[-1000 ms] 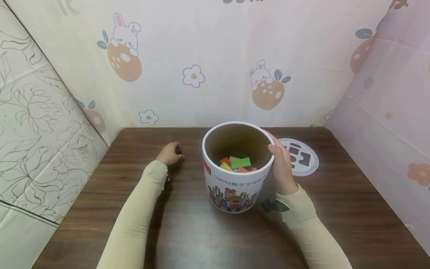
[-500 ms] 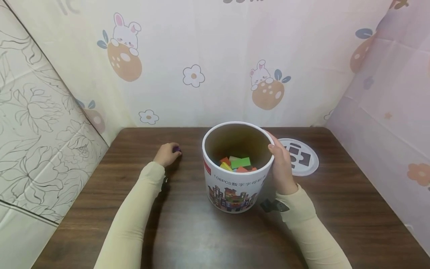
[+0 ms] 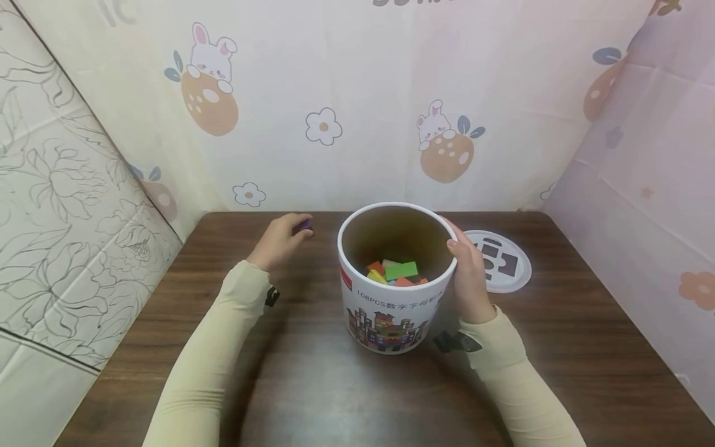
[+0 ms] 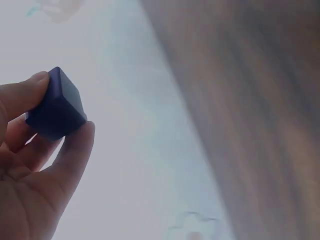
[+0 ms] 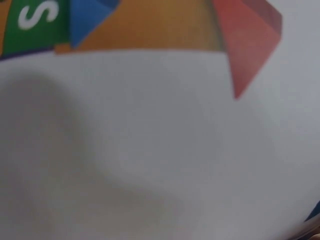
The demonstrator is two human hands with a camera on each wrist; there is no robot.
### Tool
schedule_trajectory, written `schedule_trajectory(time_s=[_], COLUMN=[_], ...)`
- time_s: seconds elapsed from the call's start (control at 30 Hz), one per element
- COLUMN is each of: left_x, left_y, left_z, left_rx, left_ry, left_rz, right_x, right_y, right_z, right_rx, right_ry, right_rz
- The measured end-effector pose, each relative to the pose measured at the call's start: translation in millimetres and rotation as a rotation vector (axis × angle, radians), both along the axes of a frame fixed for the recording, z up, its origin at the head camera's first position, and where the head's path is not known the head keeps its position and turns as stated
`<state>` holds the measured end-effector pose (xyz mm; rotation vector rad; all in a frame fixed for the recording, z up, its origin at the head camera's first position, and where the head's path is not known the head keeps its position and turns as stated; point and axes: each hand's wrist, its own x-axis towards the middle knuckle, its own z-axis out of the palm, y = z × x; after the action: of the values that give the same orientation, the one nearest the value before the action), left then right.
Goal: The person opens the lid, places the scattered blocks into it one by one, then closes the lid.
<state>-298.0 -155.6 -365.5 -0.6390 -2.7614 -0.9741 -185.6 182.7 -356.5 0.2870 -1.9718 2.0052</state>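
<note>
My left hand (image 3: 277, 241) pinches a small dark purple block (image 4: 55, 105) between thumb and fingertips, to the left of the bucket. In the left wrist view the block's squared edges and two of its faces show against the pale wall. A white printed bucket (image 3: 357, 304) stands tilted slightly towards me on the table, its mouth facing up. My right hand (image 3: 472, 282) holds the bucket by its right rim, thumb over the edge and fingers behind, partly hidden. Several coloured blocks (image 3: 401, 270) lie at the bottom of the bucket. Only the bucket's printed side fills the right wrist view.
A round white lid (image 3: 524, 273) with shaped cut-outs lies on the dark wooden table (image 3: 564, 298), behind my right hand. A patterned cloth wall (image 3: 368, 167) rises at the table's back edge, with more walls at left and right.
My left hand has risen from near the tabletop, moving away from me and slightly right with the purple block. The right hand and the bucket stay in place.
</note>
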Motion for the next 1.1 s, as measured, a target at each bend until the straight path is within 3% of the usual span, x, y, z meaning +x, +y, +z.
schedule_trajectory(time_s=[0.23, 0.5, 0.63, 0.83, 1.1], left_x=[25.1, 57.4, 66.8, 69.3, 65.5], left_y=[20.3, 56.4, 76.6, 104.7, 136.8], left_z=[38.5, 78.5, 86.3, 89.5, 93.2], left_rx=[0.069, 0.123, 0.141, 0.163, 0.017], left_ry=[0.107, 0.293, 0.311, 0.233, 0.213], left_rz=[-0.094, -0.194, -0.292, -0.406, -0.475], right_x=[0.5, 0.1, 1.0, 1.5, 2.4], right_y=[1, 0, 0, -1, 1], right_z=[-0.3, 1.3, 2.2, 2.3, 2.0], right_rx=[0.0, -0.014, -0.021, -0.005, 0.044], right_ry=[-0.02, 0.0, -0.012, -0.023, -0.032], right_rz=[-0.001, -0.012, -0.007, -0.017, -0.03])
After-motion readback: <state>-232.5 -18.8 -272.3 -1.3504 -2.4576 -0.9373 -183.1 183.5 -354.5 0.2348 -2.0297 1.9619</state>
